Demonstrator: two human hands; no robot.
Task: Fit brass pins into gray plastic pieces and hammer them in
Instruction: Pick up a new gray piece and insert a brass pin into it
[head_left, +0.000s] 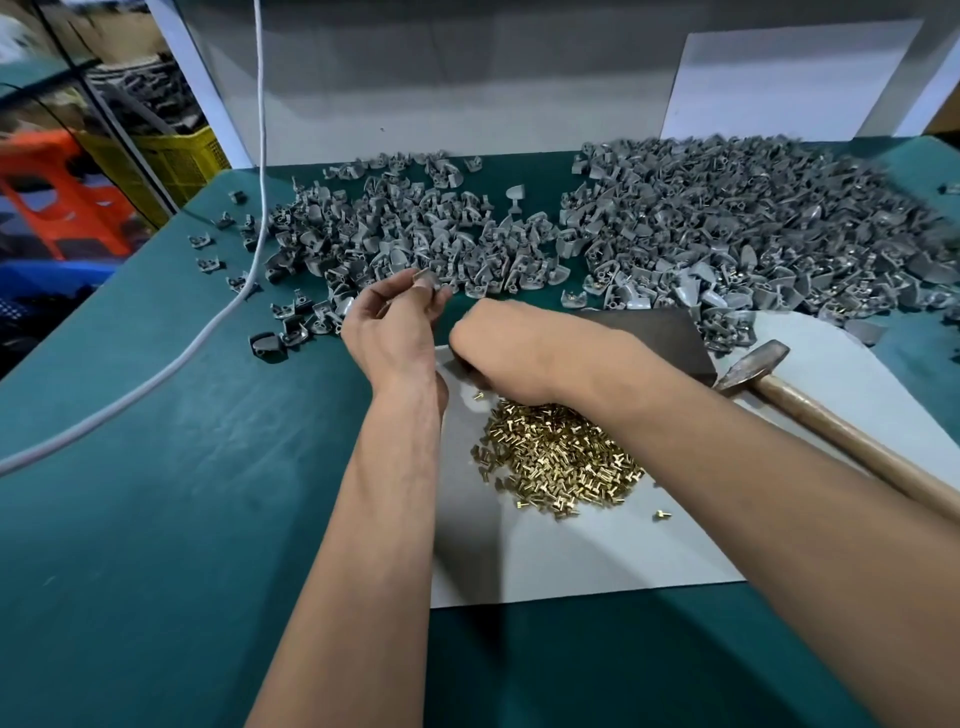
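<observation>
above the green table our left hand pinches a gray piece; our right hand curls its fingers over the brass pins, beside the hammer

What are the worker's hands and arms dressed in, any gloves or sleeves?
Nothing that shows. The left hand and right hand are bare, without gloves, and I see no rings, watch or bracelet. Both forearms are uncovered right to the bottom of the picture, so any sleeve would start out of view.
</observation>
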